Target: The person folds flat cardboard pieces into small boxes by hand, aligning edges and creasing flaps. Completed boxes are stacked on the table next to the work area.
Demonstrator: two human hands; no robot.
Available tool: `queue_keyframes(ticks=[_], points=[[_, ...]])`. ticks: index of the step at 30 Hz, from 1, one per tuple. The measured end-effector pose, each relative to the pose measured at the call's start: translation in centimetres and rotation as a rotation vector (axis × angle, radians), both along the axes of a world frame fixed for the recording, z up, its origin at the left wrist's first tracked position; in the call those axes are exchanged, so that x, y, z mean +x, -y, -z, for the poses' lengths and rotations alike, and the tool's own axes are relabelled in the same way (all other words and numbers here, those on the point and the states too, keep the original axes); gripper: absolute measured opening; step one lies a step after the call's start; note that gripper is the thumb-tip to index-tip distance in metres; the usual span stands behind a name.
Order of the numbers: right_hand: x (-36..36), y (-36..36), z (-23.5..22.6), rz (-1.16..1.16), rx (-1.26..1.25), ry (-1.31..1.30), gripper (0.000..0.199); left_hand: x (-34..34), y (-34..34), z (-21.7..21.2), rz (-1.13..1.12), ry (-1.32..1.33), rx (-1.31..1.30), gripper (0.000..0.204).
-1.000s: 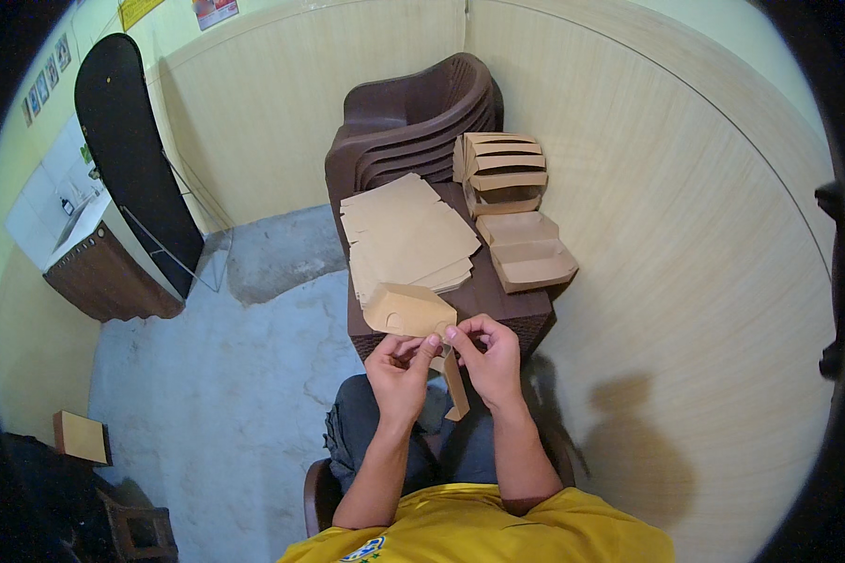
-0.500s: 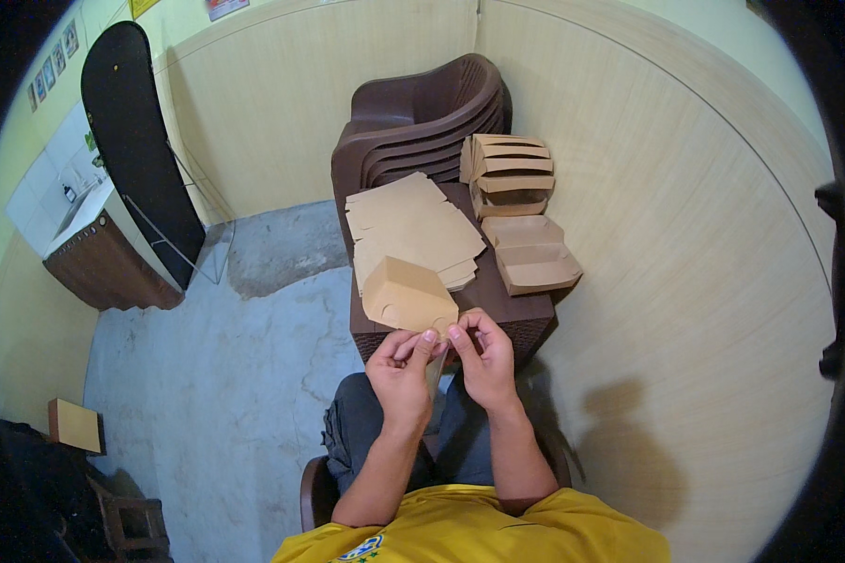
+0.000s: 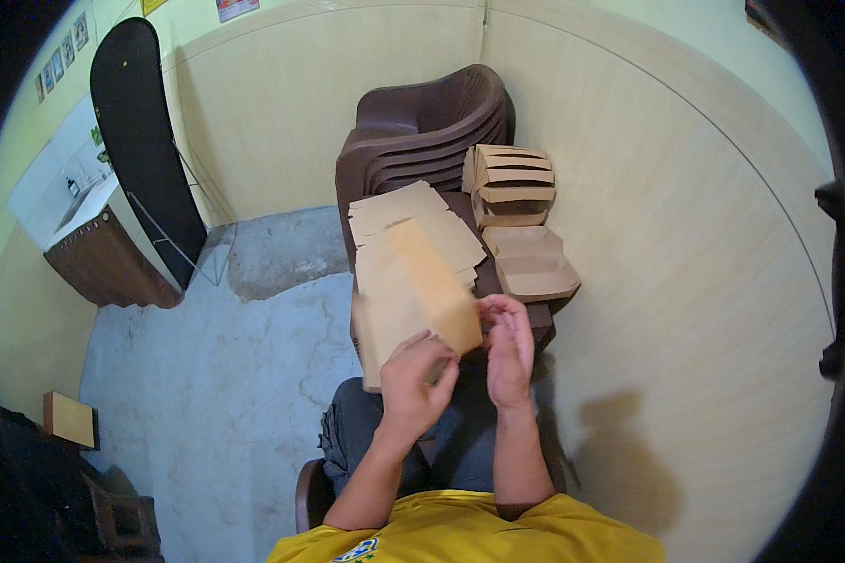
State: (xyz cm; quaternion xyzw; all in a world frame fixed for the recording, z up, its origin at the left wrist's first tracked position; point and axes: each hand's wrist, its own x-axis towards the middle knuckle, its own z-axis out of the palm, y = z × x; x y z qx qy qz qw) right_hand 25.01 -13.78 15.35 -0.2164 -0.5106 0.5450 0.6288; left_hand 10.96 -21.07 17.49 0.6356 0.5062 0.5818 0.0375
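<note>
A partly folded brown cardboard box (image 3: pixel 396 291) is tilted over my lap, with a wide panel facing up and a folded side wall at its right. At its near edge, my left hand (image 3: pixel 415 383) is closed, fingers curled and thumb at the box's corner. My right hand (image 3: pixel 509 352) meets the right side with bent fingers, slightly smeared by motion; the fingertips are partly hidden at the edge. Behind the box, a stack of flat cardboard blanks (image 3: pixel 402 206) lies on a brown plastic table (image 3: pixel 535 314).
Right of the blanks rests an open folded box (image 3: pixel 533 267); several nested folded boxes (image 3: pixel 514 178) are behind it. Stacked brown plastic chairs (image 3: pixel 422 122) fill the corner. A tall black board (image 3: pixel 141 141) leans beside a sink counter (image 3: pixel 103 239) at left. A wood-panelled wall (image 3: pixel 685 263) borders the right.
The cardboard box has turned in my hands, showing a larger panel over the table. My right hand has moved right and up, apart from my left, to the box's right side.
</note>
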Motion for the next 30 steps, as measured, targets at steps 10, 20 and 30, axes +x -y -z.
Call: queue_keyframes(ticks=[10, 20, 30], points=[[9.5, -3.9, 2.1, -0.124, -0.225, -0.365, 0.084, -1.9, 0.2, 2.5, -0.091, -0.525, -0.039, 0.011], [9.5, -6.5, 7.3, -0.145, -0.237, 0.173, 0.053, -4.7, -1.7, 8.0, -0.076, 0.513, 0.041, 0.024], [3.6, -2.8, 5.6, -0.297, -0.086, 0.339, 0.095, -7.3, -2.0, 8.5, 0.192, 0.42, -0.298, 0.084]])
